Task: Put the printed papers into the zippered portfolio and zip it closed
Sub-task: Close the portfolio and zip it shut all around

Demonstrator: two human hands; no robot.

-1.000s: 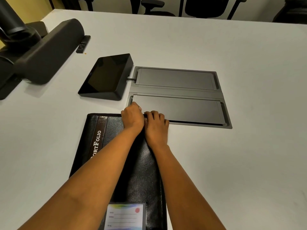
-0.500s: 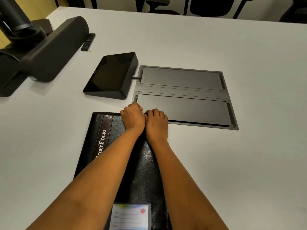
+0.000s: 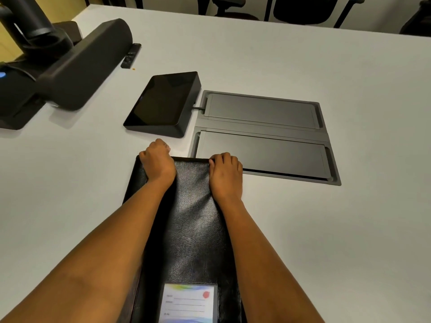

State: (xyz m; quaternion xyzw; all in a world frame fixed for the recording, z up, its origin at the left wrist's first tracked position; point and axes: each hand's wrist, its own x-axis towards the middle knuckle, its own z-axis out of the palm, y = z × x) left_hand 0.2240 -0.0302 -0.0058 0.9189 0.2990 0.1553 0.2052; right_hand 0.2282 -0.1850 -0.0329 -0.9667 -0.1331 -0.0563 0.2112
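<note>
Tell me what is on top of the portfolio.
Left hand and right hand grip the portfolio's far edge; a label card sits at its near end. Forearms cover part; inside is hidden.

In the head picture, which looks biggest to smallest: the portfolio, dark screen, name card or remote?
1. portfolio
2. dark screen
3. name card (near the camera and cut off, so unsure)
4. remote
</note>
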